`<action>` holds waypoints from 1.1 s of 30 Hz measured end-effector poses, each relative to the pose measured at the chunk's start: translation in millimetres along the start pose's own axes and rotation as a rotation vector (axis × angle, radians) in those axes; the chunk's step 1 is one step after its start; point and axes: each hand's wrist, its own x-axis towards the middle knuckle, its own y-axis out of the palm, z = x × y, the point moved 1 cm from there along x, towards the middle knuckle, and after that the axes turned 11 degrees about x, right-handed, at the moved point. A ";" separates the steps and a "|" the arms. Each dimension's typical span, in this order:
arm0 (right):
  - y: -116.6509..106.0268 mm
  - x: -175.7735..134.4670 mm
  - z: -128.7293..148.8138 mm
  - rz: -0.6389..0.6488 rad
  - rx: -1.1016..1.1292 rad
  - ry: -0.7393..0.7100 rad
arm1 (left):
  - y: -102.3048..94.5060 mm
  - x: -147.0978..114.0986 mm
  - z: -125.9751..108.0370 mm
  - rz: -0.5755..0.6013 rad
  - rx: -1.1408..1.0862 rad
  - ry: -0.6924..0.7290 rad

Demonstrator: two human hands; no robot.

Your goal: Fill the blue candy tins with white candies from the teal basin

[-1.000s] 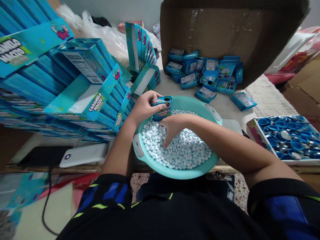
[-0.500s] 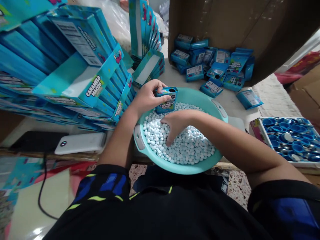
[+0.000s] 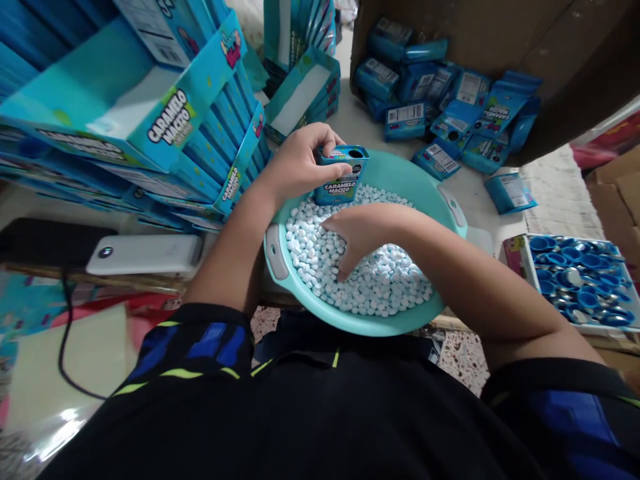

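My left hand (image 3: 306, 160) is closed around a small blue candy box (image 3: 339, 186), its thumb across the front. The box stands upright over the far rim of the bowl, with a dark round hole in its top. My right hand (image 3: 363, 233) is dug into the small white and pale-blue candies (image 3: 380, 283). Its thumb is spread from the other fingers, whose tips are buried among the candies. Both hands are at the turquoise bowl (image 3: 345, 322), which has grey grips on its sides.
Stacked blue display cartons (image 3: 200, 127) rise at the left. Several blue candy boxes (image 3: 440, 113) lie in front of a large cardboard box (image 3: 500, 40). A tray of blue and silver caps (image 3: 583, 280) sits at the right. A white power bank (image 3: 145, 254) lies at the left edge.
The camera view has shifted, so the cartons and loose boxes appear higher. My left hand still holds the candy box, and my right hand stays in the candies.
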 end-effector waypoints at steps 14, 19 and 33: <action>-2.9 3.0 -5.2 -0.002 -0.005 -0.063 | -1.7 -2.1 -1.0 -0.009 0.006 -0.007; -7.8 0.6 -10.5 -0.082 0.028 -0.085 | -4.3 -2.8 -8.8 0.025 0.107 -0.030; -30.4 -23.2 -25.9 -0.451 0.383 -0.338 | -4.9 -1.8 -7.7 0.035 0.111 0.032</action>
